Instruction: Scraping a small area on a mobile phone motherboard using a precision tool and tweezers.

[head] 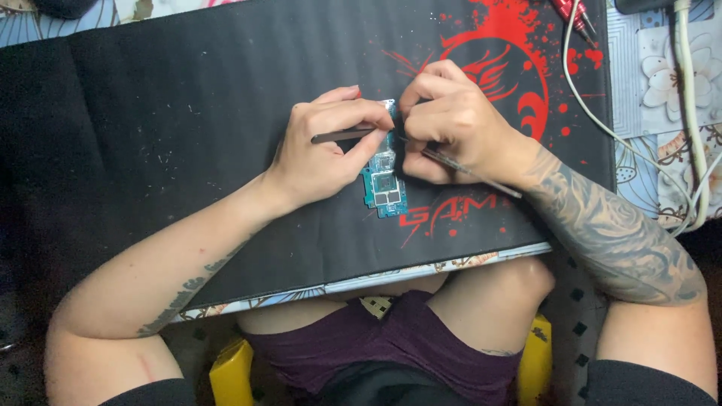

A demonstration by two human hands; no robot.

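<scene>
A small blue circuit board (pixel 384 186) lies on a black mat (pixel 188 113) with a red splash design. My left hand (pixel 327 143) rests on the board's left side and grips dark metal tweezers (pixel 338 136) that lie across my fingers, tips toward the board's upper part. My right hand (pixel 451 120) sits on the board's right side and pinches a thin metal tool (pixel 470 172) whose shaft runs down and right past my wrist. Both hands meet over the top end of the board, which they partly hide.
A white cable (pixel 594 113) curves along the mat's right edge, beside a thicker white cord (pixel 690 98). A red-handled tool (pixel 573 13) lies at the top right. The mat's near edge (pixel 376 278) is just above my lap and a yellow stool (pixel 233 372).
</scene>
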